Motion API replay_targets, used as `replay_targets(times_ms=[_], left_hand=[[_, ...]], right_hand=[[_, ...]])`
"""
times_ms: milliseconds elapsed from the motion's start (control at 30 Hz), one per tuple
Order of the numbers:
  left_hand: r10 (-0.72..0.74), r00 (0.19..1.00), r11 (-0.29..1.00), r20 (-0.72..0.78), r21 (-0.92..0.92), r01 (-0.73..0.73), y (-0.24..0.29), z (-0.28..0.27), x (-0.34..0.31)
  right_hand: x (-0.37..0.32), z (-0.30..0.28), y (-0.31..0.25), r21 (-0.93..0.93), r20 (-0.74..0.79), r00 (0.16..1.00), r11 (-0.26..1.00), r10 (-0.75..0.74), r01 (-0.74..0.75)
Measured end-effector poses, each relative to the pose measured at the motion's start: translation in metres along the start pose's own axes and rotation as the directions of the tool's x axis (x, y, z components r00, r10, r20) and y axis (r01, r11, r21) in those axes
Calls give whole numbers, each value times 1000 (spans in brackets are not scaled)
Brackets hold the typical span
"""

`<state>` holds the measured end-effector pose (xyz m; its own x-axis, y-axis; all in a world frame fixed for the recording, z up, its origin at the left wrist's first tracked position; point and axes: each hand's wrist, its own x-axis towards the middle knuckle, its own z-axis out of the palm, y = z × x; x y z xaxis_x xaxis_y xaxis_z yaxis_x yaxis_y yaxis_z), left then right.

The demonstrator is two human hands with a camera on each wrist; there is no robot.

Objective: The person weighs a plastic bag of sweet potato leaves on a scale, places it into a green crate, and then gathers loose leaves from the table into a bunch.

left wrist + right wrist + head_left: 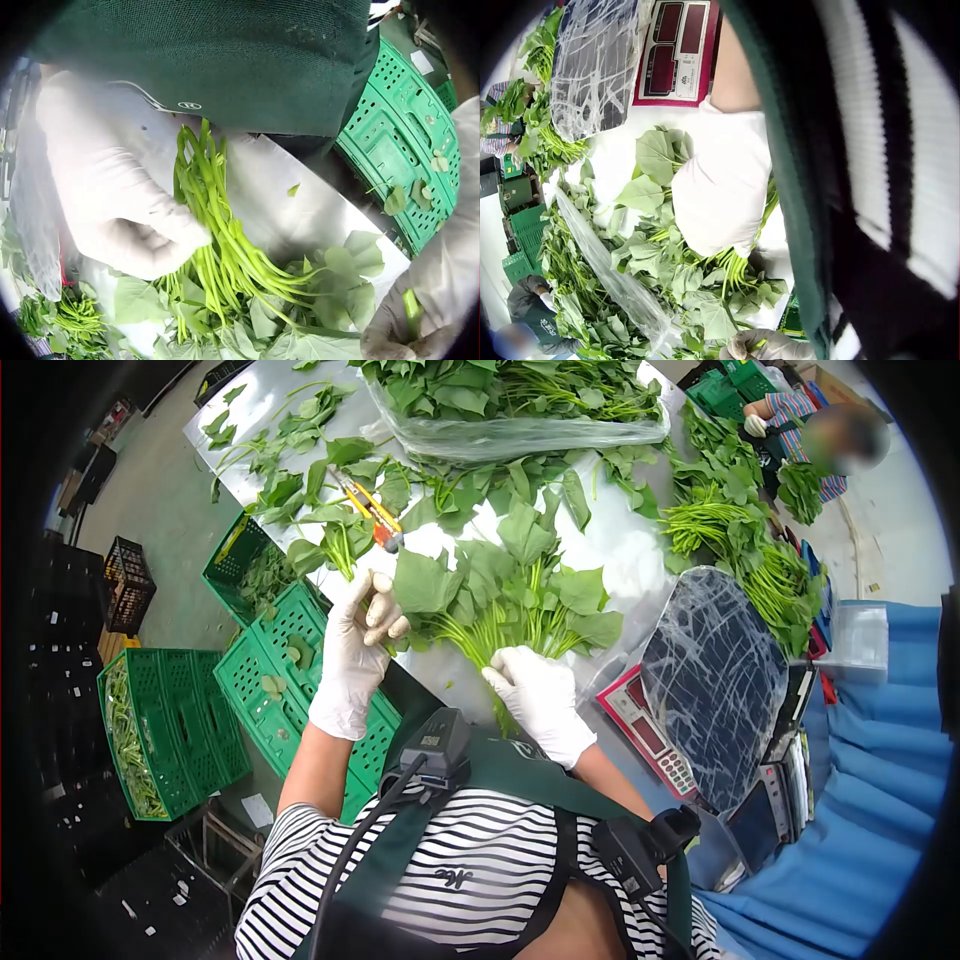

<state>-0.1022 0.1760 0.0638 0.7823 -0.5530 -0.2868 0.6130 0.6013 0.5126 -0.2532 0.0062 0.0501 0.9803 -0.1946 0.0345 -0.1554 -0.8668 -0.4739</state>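
My gloved right hand (535, 695) grips a bunch of leafy greens (490, 610) low on its stems, above the metal table. The leaves fan out away from me, and the bare stem ends (202, 165) point back toward my apron. My gloved left hand (360, 625) is apart from the bunch, to its left, with fingers curled. Between those fingers a short green stem (412, 309) shows in the left wrist view. A yellow-and-orange handled cutting tool (370, 512) lies on the table beyond the left hand.
A plastic-lined container of greens (530, 435) stands at the back. Tied-looking bundles (740, 540) lie along the right, beside a red scale (650, 735) with a plastic-wrapped plate. Green crates (285, 670) stand at the left. Another person (800, 435) works at the far right.
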Motion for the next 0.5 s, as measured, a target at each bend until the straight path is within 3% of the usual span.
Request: replay_targets(times_ms=[67, 100, 167, 267, 367, 500], left_hand=[[16, 1000, 999, -3, 31, -16, 1, 0, -1], [20, 1000, 999, -2, 39, -20, 2, 0, -1], [30, 1000, 997, 2, 67, -30, 2, -1, -3], [35, 999, 989, -7, 141, -34, -2, 0, -4], [22, 998, 949, -59, 315, -2, -12, 11, -9], [-104, 992, 839, -72, 530, 126, -38, 34, -21]], right_hand=[[1, -5, -1, 95, 72, 996, 994, 52, -59], [2, -5, 2, 242, 108, 986, 959, 128, -150], [2, -5, 11, 502, 211, 944, 800, 253, -327], [8, -22, 17, 693, 75, 954, 673, 290, -259], [16, -41, 19, 826, 61, 922, 500, 383, -262], [21, -51, 13, 876, -63, 927, 465, 369, -125]])
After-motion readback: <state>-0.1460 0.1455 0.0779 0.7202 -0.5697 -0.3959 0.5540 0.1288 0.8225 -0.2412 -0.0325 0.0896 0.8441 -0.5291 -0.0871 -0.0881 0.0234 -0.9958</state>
